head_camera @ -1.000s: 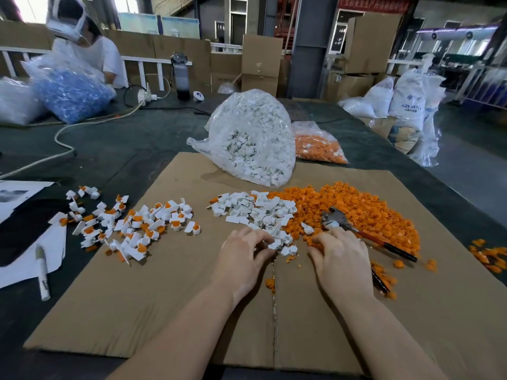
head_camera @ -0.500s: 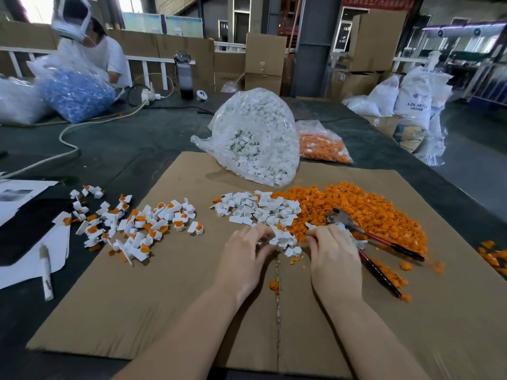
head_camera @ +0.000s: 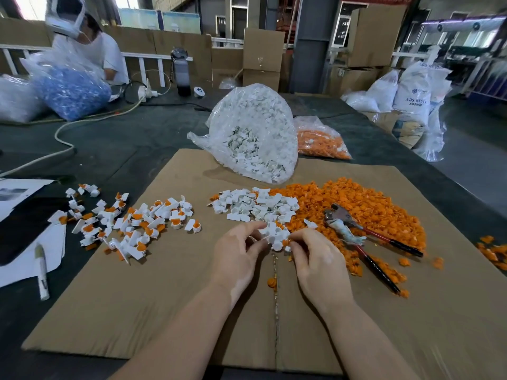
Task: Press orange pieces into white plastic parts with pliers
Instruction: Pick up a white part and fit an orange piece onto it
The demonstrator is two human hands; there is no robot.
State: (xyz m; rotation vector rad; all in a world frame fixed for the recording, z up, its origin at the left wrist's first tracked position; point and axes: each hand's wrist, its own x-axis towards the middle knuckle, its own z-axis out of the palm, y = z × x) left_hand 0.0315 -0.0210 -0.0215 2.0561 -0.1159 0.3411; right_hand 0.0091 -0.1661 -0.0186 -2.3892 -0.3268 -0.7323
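Note:
A heap of loose white plastic parts (head_camera: 255,205) lies on the cardboard sheet (head_camera: 170,305), beside a wide spread of orange pieces (head_camera: 354,204). My left hand (head_camera: 236,256) pinches a white part (head_camera: 267,231) at the heap's near edge. My right hand (head_camera: 318,259) pinches a small orange piece (head_camera: 286,242) right next to that part. The pliers (head_camera: 365,239), with red and black handles, lie on the orange pieces just right of my right hand, untouched. A pile of white parts with orange pieces in them (head_camera: 129,223) sits to the left.
A clear bag of white parts (head_camera: 255,133) and a bag of orange pieces (head_camera: 321,141) stand behind the cardboard. A marker (head_camera: 42,272) and papers (head_camera: 19,267) lie at the left. Another person (head_camera: 82,45) sits at the far left with a bag of blue parts (head_camera: 68,91).
My right hand has come off the pliers, which now lie on the orange pieces. Both hands have drawn together at the near edge of the white heap.

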